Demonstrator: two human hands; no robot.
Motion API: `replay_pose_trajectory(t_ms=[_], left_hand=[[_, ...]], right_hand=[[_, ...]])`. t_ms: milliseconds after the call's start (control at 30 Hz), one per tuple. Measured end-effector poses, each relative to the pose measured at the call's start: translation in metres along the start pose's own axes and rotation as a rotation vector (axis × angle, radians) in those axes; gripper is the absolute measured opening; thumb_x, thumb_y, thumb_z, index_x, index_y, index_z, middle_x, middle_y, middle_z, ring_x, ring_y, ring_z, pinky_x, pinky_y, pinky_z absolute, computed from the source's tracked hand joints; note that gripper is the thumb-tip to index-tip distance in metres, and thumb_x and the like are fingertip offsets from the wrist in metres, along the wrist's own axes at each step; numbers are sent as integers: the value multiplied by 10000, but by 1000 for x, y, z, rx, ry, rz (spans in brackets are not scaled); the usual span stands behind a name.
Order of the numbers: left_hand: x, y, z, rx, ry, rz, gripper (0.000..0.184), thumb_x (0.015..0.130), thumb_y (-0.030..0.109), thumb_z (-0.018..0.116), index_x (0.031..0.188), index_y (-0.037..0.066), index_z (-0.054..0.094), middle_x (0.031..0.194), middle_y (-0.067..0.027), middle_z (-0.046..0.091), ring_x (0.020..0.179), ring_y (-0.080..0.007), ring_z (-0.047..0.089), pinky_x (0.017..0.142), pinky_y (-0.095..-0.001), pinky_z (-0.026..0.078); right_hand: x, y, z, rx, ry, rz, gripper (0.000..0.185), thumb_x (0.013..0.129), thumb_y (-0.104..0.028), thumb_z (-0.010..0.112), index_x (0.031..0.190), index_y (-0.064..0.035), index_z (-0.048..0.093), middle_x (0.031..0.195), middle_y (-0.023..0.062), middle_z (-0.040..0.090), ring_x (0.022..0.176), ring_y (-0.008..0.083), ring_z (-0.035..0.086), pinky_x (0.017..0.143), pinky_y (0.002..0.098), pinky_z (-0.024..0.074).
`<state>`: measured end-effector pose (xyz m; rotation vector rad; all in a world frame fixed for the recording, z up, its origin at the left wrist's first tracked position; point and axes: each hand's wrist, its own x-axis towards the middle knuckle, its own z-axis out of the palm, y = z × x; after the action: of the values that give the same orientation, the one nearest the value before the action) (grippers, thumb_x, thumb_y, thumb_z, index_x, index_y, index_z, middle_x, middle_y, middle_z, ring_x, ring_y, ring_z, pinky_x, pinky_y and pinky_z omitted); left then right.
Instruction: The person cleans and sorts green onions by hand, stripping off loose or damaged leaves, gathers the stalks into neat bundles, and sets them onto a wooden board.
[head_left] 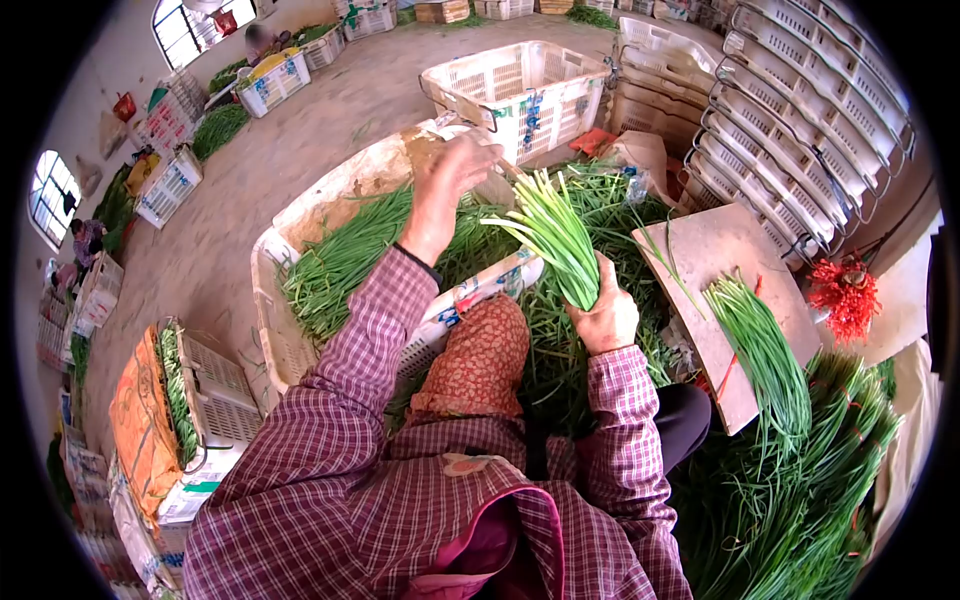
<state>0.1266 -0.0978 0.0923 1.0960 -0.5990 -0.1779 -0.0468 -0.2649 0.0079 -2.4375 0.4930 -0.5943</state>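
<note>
My right hand is wrapped round a bunch of chives, its pale cut ends pointing up and to the left. My left hand is raised to the left of the bunch, apart from it, with its fingers stretched out and slightly blurred; I see nothing held in it. Below that hand, a white plastic crate lined with stained sheeting holds loose chives. To the right, another bunch of chives lies across a tilted board.
Red ties hang in a bundle at the right. Tied chives are heaped below the board. Stacked white crates rise at the upper right, and a crate stands ahead. More crates and people line the left wall.
</note>
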Motion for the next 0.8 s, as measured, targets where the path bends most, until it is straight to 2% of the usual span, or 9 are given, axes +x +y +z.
replay_pose_trajectory(t_ms=[100, 167, 233, 300, 367, 467, 633, 733, 800], left_hand=[[-20, 9, 34, 745, -389, 479, 416, 812, 336, 623, 1189, 163, 596, 1167, -45, 621, 1186, -194, 498, 1081, -505, 268], [-3, 1, 24, 1205, -695, 442, 374, 843, 305, 593, 1180, 144, 602, 1054, -55, 666, 1142, -183, 533, 1044, -463, 334], [23, 0, 0, 889, -302, -157, 357, 889, 321, 555, 1146, 80, 613, 931, -75, 689, 1080, -178, 573, 992, -424, 395], [55, -11, -50, 492, -11, -65, 552, 859, 461, 566, 1236, 59, 526, 1093, -122, 628, 1071, -214, 571, 983, -425, 387], [48, -5, -60, 315, -47, -150, 597, 857, 477, 567, 1246, 29, 500, 1115, -136, 617, 1073, -220, 572, 972, -423, 401], [10, -20, -42, -78, -264, -433, 696, 835, 549, 571, 1260, 8, 463, 1203, -163, 569, 1116, -259, 550, 970, -431, 410], [-55, -55, 7, -317, -497, -483, 1106, 661, 701, 634, 1425, 22, 214, 1425, -177, 346, 1281, -308, 377, 1070, -468, 314], [-60, -61, 40, -534, -662, -467, 1225, 547, 737, 675, 1450, 76, 176, 1426, -249, 298, 1310, -361, 336, 1039, -476, 363], [-62, -64, 50, -775, -694, -436, 1111, 647, 598, 712, 1449, 64, 159, 1389, -263, 346, 1274, -374, 385, 1003, -466, 411]], right_hand=[[4, -6, 0, 0, -83, 21, 728, 660, -146, 762, 1293, -143, 403, 917, 153, 669, 828, 308, 663, 735, 393, 525], [6, 7, 11, 553, -196, -85, 640, 690, -103, 752, 1255, -75, 453, 995, 96, 659, 889, 195, 641, 807, 325, 500], [3, 14, 11, 1044, -426, -82, 505, 756, -55, 667, 1230, -11, 498, 1037, 78, 646, 947, 168, 614, 848, 291, 479], [-4, 19, -13, 1079, -663, 122, 421, 787, -44, 654, 1189, 1, 537, 1045, 88, 641, 933, 195, 621, 858, 313, 488], [-10, 25, -18, 1175, -688, 205, 386, 743, -178, 727, 1062, -4, 598, 865, 69, 630, 717, 158, 608, 673, 292, 521], [-18, 35, 3, 1413, -780, 179, 466, 747, -334, 696, 1047, 4, 583, 852, 75, 598, 627, 172, 577, 563, 314, 533], [-29, 25, 21, 1496, -942, 256, 518, 779, -325, 665, 1168, -34, 486, 857, 64, 532, 630, 173, 544, 568, 318, 517], [-36, 18, 29, 1755, -1111, 291, 532, 814, -302, 634, 1245, -57, 442, 884, 37, 512, 689, 153, 529, 644, 323, 497], [-39, 17, 31, 1803, -1143, 316, 556, 816, -304, 632, 1271, -58, 427, 880, 32, 504, 687, 153, 529, 645, 326, 498]])
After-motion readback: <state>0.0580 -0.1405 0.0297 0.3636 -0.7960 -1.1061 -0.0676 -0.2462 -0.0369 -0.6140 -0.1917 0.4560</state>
